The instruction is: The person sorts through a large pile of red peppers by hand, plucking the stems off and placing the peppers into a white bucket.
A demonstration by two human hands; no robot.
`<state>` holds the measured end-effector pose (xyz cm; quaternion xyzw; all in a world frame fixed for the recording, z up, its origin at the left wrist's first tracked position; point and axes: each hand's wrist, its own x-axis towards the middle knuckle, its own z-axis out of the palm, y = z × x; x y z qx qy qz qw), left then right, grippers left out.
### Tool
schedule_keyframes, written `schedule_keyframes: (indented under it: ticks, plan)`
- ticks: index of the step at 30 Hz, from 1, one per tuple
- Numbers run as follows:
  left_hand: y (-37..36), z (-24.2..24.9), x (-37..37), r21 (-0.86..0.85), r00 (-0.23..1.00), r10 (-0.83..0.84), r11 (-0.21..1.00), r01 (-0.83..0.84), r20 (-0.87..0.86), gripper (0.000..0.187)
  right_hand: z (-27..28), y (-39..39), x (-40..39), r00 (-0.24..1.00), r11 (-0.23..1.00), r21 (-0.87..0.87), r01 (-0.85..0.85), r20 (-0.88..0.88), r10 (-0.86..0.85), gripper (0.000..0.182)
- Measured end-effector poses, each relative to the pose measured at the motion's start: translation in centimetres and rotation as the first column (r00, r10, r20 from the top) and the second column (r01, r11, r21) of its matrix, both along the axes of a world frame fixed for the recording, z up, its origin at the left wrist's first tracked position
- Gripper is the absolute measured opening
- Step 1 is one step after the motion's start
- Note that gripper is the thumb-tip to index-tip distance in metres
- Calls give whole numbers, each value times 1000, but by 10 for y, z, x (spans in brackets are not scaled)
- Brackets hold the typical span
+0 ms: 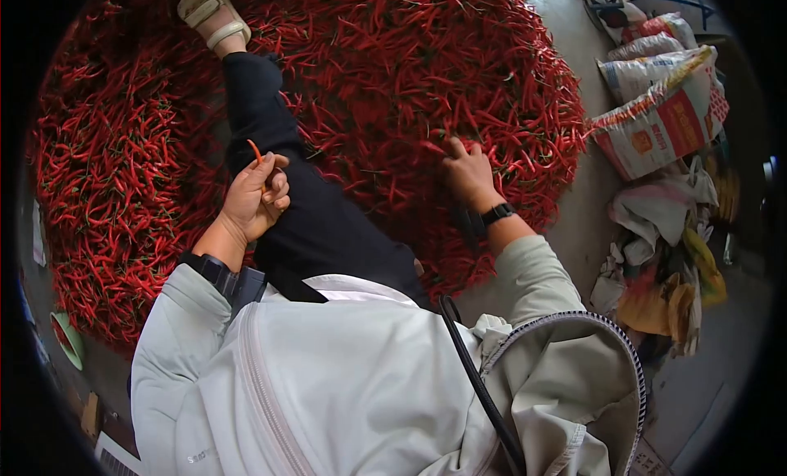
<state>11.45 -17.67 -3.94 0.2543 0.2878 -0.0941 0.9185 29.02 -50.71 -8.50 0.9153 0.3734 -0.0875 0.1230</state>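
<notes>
My left hand [259,194] is closed over my dark-trousered leg, pinching a thin orange-red chili pepper [254,150] that points up between thumb and forefinger. On the right, my right hand [469,176] reaches onto the big heap of red chili peppers [393,74], fingers a little apart and the tips touching peppers. Whether a pepper lies under those fingertips is hard to make out. Another mound of red chili peppers [115,222], with green stems showing, lies left of my leg.
My outstretched leg [270,115] divides the peppers and ends in a sandal [210,13]. Printed sacks [656,127] stand at the right, above crumpled bags [656,205]. A light green bowl [67,341] sits at the lower left. Concrete floor [566,238] borders the heap.
</notes>
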Motion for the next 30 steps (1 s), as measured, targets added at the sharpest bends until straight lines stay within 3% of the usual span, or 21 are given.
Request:
schedule_keyframes:
  ticks: [2,4,6,7,9,10,12,14,15,17,18,20,21,24,25,27,28,30]
  plan:
    - [-1,0,0,-13,1000,1,1000,-1,1,24,7,-23,-15,991,999,2,37,-126,-36,16]
    - [-1,1,0,-19,1000,-14,1000,14,-2,24,13,-43,-24,997,1000,-9,-21,-76,20,15]
    - [-2,1,0,-11,1000,-10,1000,10,-15,23,22,-56,-30,980,980,37,-193,59,191,17]
    - [-3,0,0,-10,1000,-17,1000,17,-14,23,28,-59,-29,981,982,37,-187,60,184,17]
    - [-3,-1,1,5,1000,-11,1000,12,-19,23,44,-61,-24,994,963,245,-108,31,104,21]
    - [-4,-2,1,6,1000,-13,1000,13,-17,23,52,-62,-16,994,963,245,-108,34,102,21]
    - [-4,-3,0,19,1000,-19,1000,20,-19,22,63,-68,13,992,858,499,124,-74,-100,25]
    - [-4,-2,0,25,1000,-21,999,22,-20,22,53,-88,49,950,806,581,109,179,-257,41]
    - [-4,-2,0,30,999,-24,999,25,-22,22,50,-96,61,950,805,583,109,177,-257,41]
    - [-4,0,-1,32,999,-21,999,22,-26,22,46,-105,78,682,699,456,551,236,-692,68]
    - [-4,0,-1,31,999,-18,999,19,-30,22,39,-104,82,682,699,456,551,235,-692,68]
    - [-4,-1,0,28,1000,-19,999,20,-24,22,22,-101,84,387,332,282,900,-167,-907,91]
    - [-4,-2,0,26,1000,-21,999,21,-18,22,14,-97,84,446,371,313,874,-216,-868,95]
    - [-6,-2,2,33,999,-18,999,20,-34,22,10,-47,58,592,554,257,792,-99,-800,76]
    - [-5,-2,2,34,999,-20,999,21,-34,22,10,-38,49,590,553,257,793,-100,-801,76]
    - [-5,-3,3,39,999,-24,999,25,-42,22,9,-26,34,774,753,208,624,-37,-632,57]
    - [-5,-3,3,37,999,-27,999,29,-41,22,5,-24,28,772,751,206,627,-35,-634,57]
    - [-4,-3,4,52,999,-25,998,27,-40,21,-4,-21,17,888,863,244,442,21,-460,46]
